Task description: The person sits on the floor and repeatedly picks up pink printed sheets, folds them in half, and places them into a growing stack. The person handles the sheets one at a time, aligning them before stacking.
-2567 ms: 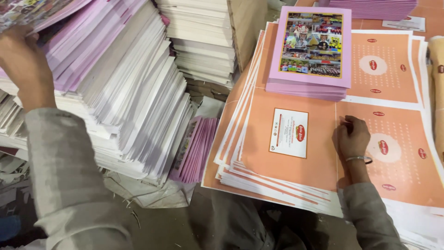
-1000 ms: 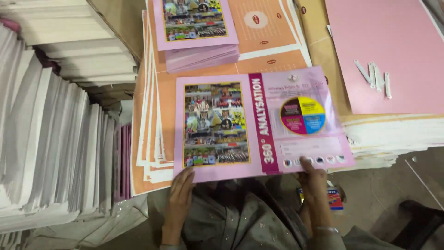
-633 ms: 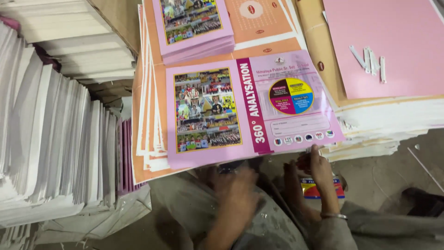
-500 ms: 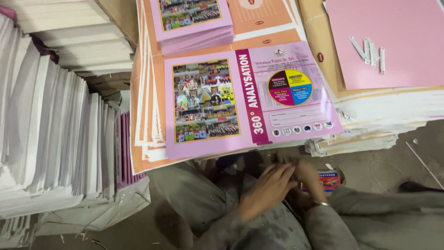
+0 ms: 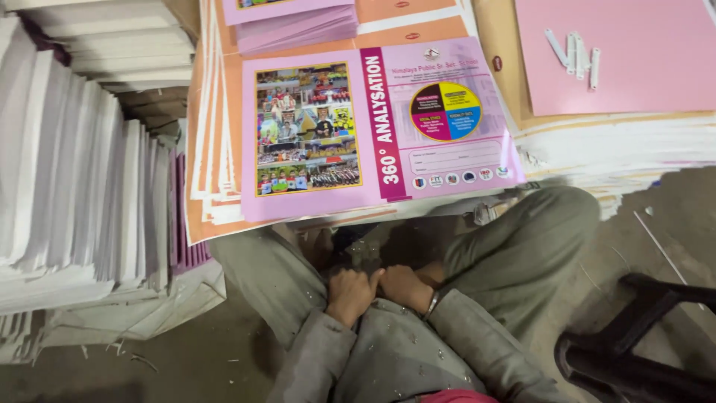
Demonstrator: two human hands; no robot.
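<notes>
Orange sheet stack (image 5: 212, 224) bears pink cover (image 5: 373, 134); hands (image 5: 380, 291) below, together, empty.

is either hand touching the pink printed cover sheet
No, both the left hand and right hand rest together in the lap, apart from the pink cover sheet.

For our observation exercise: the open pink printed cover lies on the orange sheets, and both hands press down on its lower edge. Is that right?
Not quite. In the head view the pink cover does lie on the orange sheets, but the left hand and right hand rest together in the lap, off the cover.
</notes>
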